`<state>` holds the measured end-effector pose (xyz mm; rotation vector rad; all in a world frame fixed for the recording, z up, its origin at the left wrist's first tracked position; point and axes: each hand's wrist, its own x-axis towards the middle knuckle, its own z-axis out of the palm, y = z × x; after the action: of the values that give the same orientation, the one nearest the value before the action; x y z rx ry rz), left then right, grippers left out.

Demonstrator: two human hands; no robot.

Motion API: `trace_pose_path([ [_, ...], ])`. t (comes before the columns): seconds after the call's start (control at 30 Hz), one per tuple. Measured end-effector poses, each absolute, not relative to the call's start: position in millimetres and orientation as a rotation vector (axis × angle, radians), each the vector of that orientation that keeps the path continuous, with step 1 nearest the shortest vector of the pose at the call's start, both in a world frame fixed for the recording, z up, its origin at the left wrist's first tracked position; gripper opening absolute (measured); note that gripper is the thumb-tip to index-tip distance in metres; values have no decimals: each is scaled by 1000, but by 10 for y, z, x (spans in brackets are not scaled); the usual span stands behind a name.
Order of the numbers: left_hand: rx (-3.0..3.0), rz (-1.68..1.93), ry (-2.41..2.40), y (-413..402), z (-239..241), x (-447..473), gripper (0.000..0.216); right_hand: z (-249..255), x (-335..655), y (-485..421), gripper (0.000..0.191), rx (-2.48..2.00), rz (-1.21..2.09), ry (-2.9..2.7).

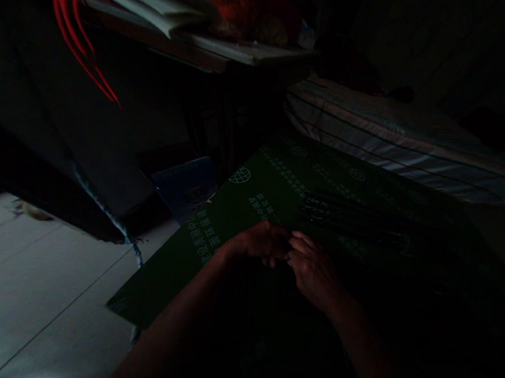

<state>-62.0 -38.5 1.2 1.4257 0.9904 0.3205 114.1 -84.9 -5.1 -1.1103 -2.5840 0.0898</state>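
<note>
Over a dark green board (228,222) printed with white characters and globe marks, my two hands meet. My left hand (268,241) has its fingers curled inward, and my right hand (311,266) has its fingers bent and pressed up against the left. Whatever lies between them is too dark and small to make out. Just beyond the right hand, several long, black, glossy pieces (350,220) lie side by side on the board. Shadow hides much of the board near my forearms.
A mattress (405,143) with striped sides borders the board's far edge. At the upper left, a table (193,50) bears papers (153,3), with red cords (86,48) hanging off it. Below are a blue box-like item (187,184) and a pale tiled floor (52,290).
</note>
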Motion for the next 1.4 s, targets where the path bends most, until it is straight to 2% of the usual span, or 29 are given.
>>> trace_pose_path([
  [0.37,1417,317,988,-382,-21,-619,34,-246,1200,-882,18,-1102,128,-2394],
  [1.4,1416,378,966,-399,-5,-652,35,-359,1195,-822,12,-1109,302,-2152],
])
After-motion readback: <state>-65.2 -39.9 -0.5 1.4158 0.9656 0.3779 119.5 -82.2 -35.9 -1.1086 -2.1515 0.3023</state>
